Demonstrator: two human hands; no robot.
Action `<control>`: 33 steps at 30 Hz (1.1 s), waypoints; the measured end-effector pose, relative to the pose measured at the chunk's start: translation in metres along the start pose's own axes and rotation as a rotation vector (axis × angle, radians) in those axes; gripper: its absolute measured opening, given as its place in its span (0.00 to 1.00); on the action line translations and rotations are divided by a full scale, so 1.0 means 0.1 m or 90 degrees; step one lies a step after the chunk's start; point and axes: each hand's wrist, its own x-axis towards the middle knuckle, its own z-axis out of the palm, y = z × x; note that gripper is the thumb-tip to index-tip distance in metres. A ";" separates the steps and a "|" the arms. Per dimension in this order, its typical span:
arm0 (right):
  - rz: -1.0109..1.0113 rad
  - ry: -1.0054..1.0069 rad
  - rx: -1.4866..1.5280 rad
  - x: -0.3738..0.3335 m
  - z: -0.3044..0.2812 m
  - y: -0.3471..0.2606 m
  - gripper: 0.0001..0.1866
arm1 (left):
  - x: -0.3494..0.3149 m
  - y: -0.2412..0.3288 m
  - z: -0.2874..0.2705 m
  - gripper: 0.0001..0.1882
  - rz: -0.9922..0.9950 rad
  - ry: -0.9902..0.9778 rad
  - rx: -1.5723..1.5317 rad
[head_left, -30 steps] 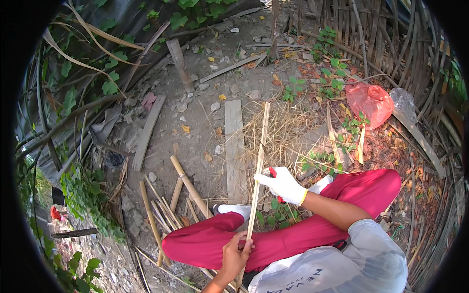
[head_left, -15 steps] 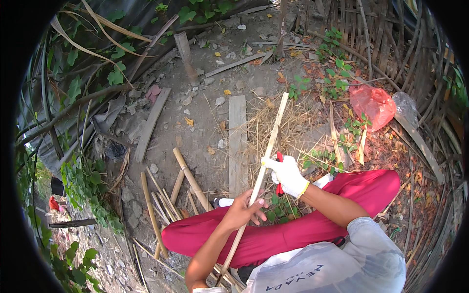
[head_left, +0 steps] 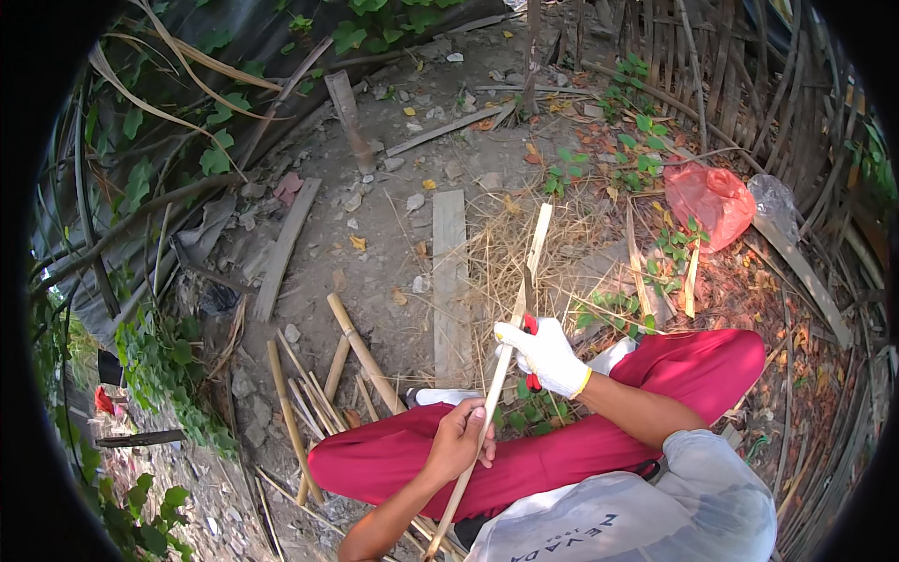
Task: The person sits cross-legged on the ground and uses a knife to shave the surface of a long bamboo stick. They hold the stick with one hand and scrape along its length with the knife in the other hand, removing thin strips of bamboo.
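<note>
A long pale bamboo strip (head_left: pixel 535 245) slants across my lap, its far end over the dry grass and its near end by my left side. Bare fingers of my left hand (head_left: pixel 457 442) close round the strip above my left leg. My right hand (head_left: pixel 552 356), in a white glove, is closed on a red-handled knife (head_left: pixel 531 326). The dark knife blade (head_left: pixel 528 292) points away from me and lies against the strip. The glove's thumb and forefinger reach to the strip too. Most of the handle is hidden in the glove.
Bamboo pieces (head_left: pixel 361 348) lie beside my left knee. Ahead, a flat board (head_left: pixel 449 281) rests on the soil near dry grass (head_left: pixel 496 248). A red plastic bag (head_left: pixel 707 206) sits at the right by a stick fence (head_left: pixel 730 80). A wooden stake (head_left: pixel 348 122) stands at the far left.
The bamboo strip has slid back toward me. My left hand has moved nearer my body, its spread fingers now closed round the strip. The blade shows more clearly; my right hand has barely moved.
</note>
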 end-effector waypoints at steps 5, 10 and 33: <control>0.028 -0.040 -0.021 -0.02 0.13 0.21 0.13 | 0.23 -0.13 -0.13 0.19 -0.022 -0.031 -0.052; -0.061 -0.089 -0.278 0.03 0.02 0.00 0.20 | 0.52 -0.05 -0.09 0.19 -0.057 -0.075 -0.180; -0.154 0.042 -1.069 0.54 -0.14 -0.05 0.12 | 0.59 -0.43 0.06 0.16 -0.049 0.084 -0.102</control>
